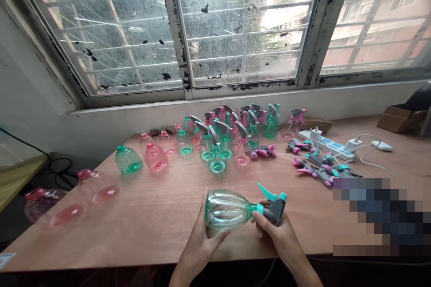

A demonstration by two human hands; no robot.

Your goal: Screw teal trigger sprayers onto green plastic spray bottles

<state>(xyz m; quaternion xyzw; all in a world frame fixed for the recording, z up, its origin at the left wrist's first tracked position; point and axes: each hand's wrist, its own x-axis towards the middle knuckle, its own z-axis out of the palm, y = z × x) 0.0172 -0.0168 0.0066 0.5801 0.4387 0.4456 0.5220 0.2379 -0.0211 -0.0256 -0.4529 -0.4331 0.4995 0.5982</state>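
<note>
A clear green spray bottle lies sideways in the air above the near edge of the table, its base to the left. My left hand is wrapped round the bottle's base end. At the neck, my right hand grips the grey and teal spray head, with fingers on the teal collar. The spray head sits on the bottle's mouth; whether it is fully tightened I cannot tell.
Green and pink bottles with spray heads stand at the back. Headless bottles stand on the left. Loose spray heads lie on the right by a white power strip. A cardboard box sits at the far right.
</note>
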